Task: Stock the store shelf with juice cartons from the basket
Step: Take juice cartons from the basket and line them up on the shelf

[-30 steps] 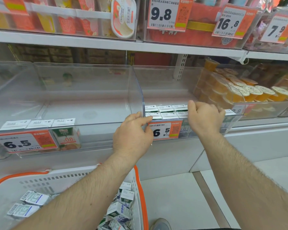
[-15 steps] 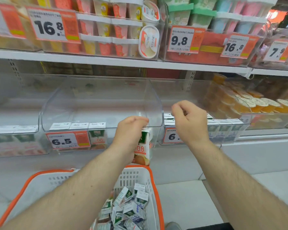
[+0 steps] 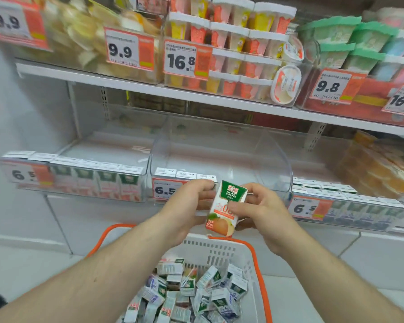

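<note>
A second ago both hands were up at the front lip of the clear bins, the left hand (image 3: 191, 206) at the divider and the right hand (image 3: 264, 208) pressing on the row of carton tops; now they are meeting in front of the middle clear bin (image 3: 275, 164) and gripping a single juice carton (image 3: 226, 208) between them, the left closed on its left edge and the right wrapped round its right side, thumb lying across the printed face. The carton is standing roughly upright, slightly tilted, green top uppermost, hovering just above the far rim of the basket (image 3: 254, 250) and in front of the bin's 6.5 price tag (image 3: 166, 190). That suggests the tidying of the right-hand row is finishing and a fresh carton is being turned to face forward before going into the middle bin, which is holding only a few cartons at its front left and is otherwise bare. The basket, white with an orange rim, is sitting low between the forearms and is carrying a loose heap of cartons (image 3: 191, 292), so much stocking is remaining. The left bin (image 3: 79, 180) is showing a full front row. Above, a white shelf (image 3: 131, 83) is carrying tubs and cups behind price labels; pale floor tiles are showing below.
</note>
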Demonstrator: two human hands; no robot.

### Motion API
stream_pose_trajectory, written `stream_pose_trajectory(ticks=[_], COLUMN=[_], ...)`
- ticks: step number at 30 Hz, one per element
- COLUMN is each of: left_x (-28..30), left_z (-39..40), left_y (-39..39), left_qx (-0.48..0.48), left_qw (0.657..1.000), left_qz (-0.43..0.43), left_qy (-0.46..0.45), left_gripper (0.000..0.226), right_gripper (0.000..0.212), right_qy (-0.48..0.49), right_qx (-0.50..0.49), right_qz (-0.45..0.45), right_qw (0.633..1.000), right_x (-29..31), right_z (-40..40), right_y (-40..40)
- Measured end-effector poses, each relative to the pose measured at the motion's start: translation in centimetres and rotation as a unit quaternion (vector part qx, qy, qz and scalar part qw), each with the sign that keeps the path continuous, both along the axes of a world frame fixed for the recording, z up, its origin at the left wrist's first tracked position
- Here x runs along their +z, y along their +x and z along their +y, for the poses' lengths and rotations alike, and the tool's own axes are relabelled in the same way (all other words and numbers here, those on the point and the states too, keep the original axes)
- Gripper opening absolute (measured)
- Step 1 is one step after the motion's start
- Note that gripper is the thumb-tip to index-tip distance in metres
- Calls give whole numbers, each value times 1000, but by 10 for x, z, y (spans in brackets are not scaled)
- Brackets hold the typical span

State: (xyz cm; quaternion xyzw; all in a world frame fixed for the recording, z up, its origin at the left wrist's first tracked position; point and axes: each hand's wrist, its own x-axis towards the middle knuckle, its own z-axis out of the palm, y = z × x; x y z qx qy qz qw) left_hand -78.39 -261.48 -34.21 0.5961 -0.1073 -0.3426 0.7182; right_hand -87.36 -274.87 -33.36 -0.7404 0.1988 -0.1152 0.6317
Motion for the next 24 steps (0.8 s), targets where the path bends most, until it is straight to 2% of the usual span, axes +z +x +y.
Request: stream_pose_trajectory(ticks=[2, 4, 6, 10, 13, 14, 16, 18, 21, 24], left_x=[-10, -17, -21, -24, -26, -25, -27, -34, -50, -61], left_z=[19, 31, 35, 35, 34, 34, 36, 37, 38, 34], left_y=[1, 3, 6, 15, 20, 22, 31, 42, 52, 54], left_qx=[-16, -40, -32, 11, 25, 39, 82, 85, 10, -30], left_qw=[999, 994, 983, 937, 918, 898, 813, 733, 657, 620], left_qz=[-38, -99, -171, -333, -386, -427, -549, -623, -635, -619], left_qy=[9, 30, 50, 101, 84, 97, 177, 259, 406, 481], left_gripper=[29, 40, 34, 37, 41, 42, 50, 61, 78, 89], right_gripper=[23, 25, 24, 13, 11, 12, 17, 21, 19, 21], right_qy=[38, 61, 60, -75, -153, -163, -189, -257, -344, -376], right_qx=[-5, -1, 4, -9, -51, -82, -155, -197, -185, -140], right_qz=[-6, -10, -15, 2, -17, -38, -85, -77, 18, 106], right_qw=[999, 998, 998, 997, 987, 983, 966, 943, 920, 910], right_x=[-2, -2, -1, 8, 18, 22, 33, 40, 31, 14], right_z=[4, 10, 15, 23, 22, 15, -3, -21, -42, -51], right_y=[4, 10, 16, 29, 45, 51, 62, 71, 82, 94])
